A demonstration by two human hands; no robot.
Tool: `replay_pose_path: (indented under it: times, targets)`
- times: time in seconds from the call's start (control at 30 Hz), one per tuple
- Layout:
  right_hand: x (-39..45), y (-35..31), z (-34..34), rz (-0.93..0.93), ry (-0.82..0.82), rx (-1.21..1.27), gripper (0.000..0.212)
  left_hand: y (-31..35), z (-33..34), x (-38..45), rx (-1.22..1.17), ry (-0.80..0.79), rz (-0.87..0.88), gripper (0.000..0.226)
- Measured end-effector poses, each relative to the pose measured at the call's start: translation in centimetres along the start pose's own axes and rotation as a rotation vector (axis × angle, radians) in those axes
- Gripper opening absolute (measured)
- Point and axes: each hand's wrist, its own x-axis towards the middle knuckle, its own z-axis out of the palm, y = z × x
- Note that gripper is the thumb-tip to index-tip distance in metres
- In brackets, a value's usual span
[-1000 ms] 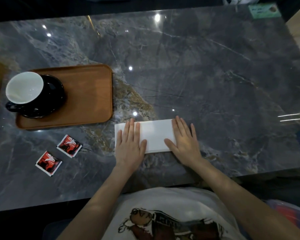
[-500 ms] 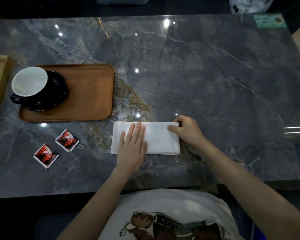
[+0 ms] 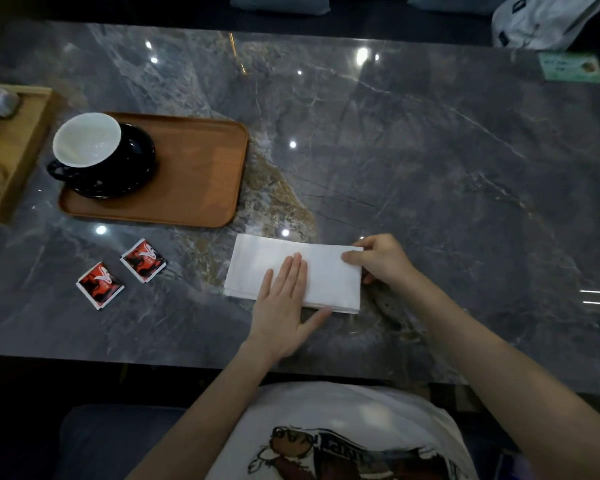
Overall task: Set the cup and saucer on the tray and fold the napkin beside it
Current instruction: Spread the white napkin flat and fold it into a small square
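A black cup with a white inside (image 3: 87,140) stands on a black saucer (image 3: 132,168) at the left end of the brown wooden tray (image 3: 194,174). To the tray's lower right a white napkin (image 3: 326,275), folded into a long rectangle, lies on the dark marble table (image 3: 430,161). My left hand (image 3: 284,306) presses flat on the napkin's near middle, fingers straight. My right hand (image 3: 381,259) pinches the napkin's right end with curled fingers.
Two red sachets (image 3: 142,259) (image 3: 99,285) lie left of the napkin. A light wooden box (image 3: 18,147) with small items sits at the left edge. A green card (image 3: 568,67) lies at the far right, with a white bag (image 3: 548,19) beyond the table.
My right hand went from lying flat on the napkin's right part to pinching its right end. My left hand stayed pressed on the napkin.
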Motion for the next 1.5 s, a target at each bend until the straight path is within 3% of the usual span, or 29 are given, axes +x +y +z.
replay_pose_path:
  times: [0.1, 0.33, 0.53, 0.63, 0.73, 0.8, 0.87, 0.93, 1.07, 1.2, 1.37, 1.5]
  targets:
    - [0.0, -0.2, -0.1, 0.031, -0.004, 0.029, 0.008, -0.1, 0.3, 0.1, 0.008, -0.011, -0.017, 0.098]
    - [-1.6, -4.1, 0.3, 0.010, -0.085, 0.196, 0.030, -0.6, -0.5, 0.1, -0.081, -0.051, 0.040, 0.111]
    - [-1.7, -8.2, 2.2, -0.019, -0.254, 0.000, 0.018, -1.1, -0.2, 0.3, -0.127, 0.002, 0.060, 0.101]
    - [-1.0, -9.5, 3.2, -0.011, -0.303, -0.055, 0.011, -0.5, -1.3, 0.0, -0.416, 0.013, -0.059, 0.066]
    - [-0.2, -10.7, 4.0, -0.010, -0.338, -0.111, 0.011, 0.1, -2.8, -1.0, -0.916, 0.176, -0.334, 0.087]
    - [0.0, -11.3, 4.7, -0.035, -0.358, -0.162, 0.016, 0.3, -3.5, -1.4, -1.085, 0.347, -0.475, 0.074]
    - [0.2, -11.8, 5.5, -0.068, -0.370, -0.220, 0.020, 0.1, -4.2, -1.5, -1.037, 0.503, -0.581, 0.045]
    - [0.4, -12.2, 6.3, -0.121, -0.380, -0.281, 0.024, -0.8, -4.6, -1.6, -0.998, 0.578, -0.665, 0.035]
    - [1.2, -12.2, 7.4, -0.338, -0.385, -0.427, 0.021, -2.3, -5.0, -2.2, -0.911, 0.581, -0.736, 0.033]
    - [2.2, -11.7, 8.0, -0.637, -0.378, -0.715, 0.018, -3.7, -4.6, -2.1, -0.601, 0.525, -0.662, 0.034]
    - [3.3, -10.5, 9.1, -0.577, -0.458, -0.554, 0.025, -4.9, -4.7, -1.6, -0.517, 0.500, -0.686, 0.023]
    - [3.8, -9.7, 10.4, -0.552, -0.419, -0.540, 0.022, -5.1, -5.2, -1.4, -0.519, 0.511, -0.698, 0.021]
